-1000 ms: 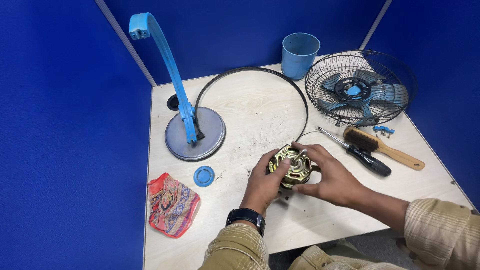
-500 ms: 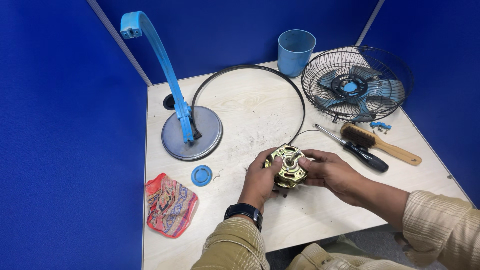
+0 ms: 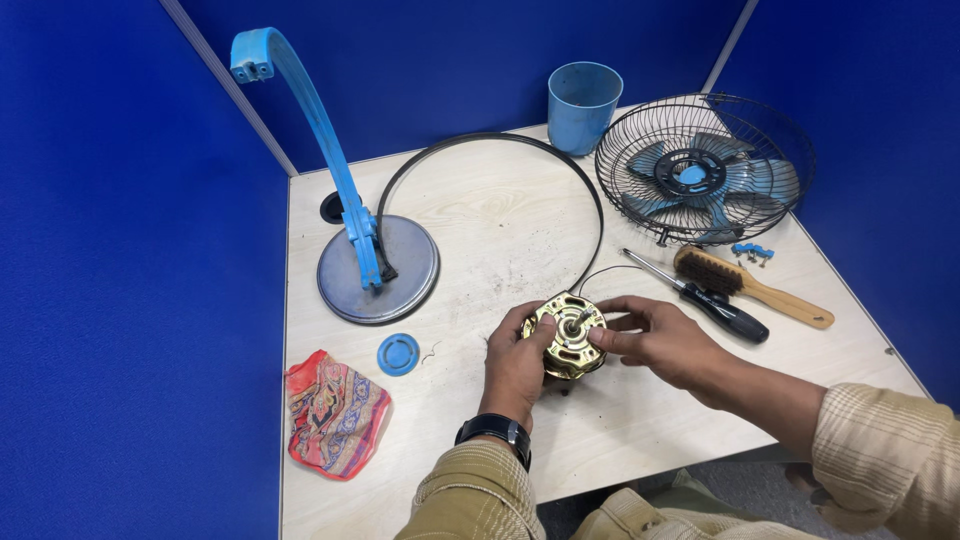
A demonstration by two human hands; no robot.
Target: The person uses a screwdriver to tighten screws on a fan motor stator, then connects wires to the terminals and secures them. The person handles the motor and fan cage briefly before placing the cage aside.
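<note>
— Little has been shifted since the earlier frame: the motor [image 3: 567, 335] is kept between both hands, only drawn slightly nearer the worktop's [image 3: 480, 215] front edge.

— How is it gripped?

— It is clasped from the left by the left hand [image 3: 515, 365], fingers closed on its brass-coloured casing. The right hand [image 3: 665, 340] is laid against its right side, fingertips closed on the upper face beside the short shaft.

— And where is it placed?

— Low over the worktop, in front of the black ring [image 3: 500, 150], with the screwdriver [image 3: 700, 295] and brush [image 3: 750, 285] just to the right.

— Which step is judged to be in hand?

— The motor seems to be under inspection, the shaft being felt or turned. A steady left-hand hold and a light right-hand touch would be called for next.
</note>
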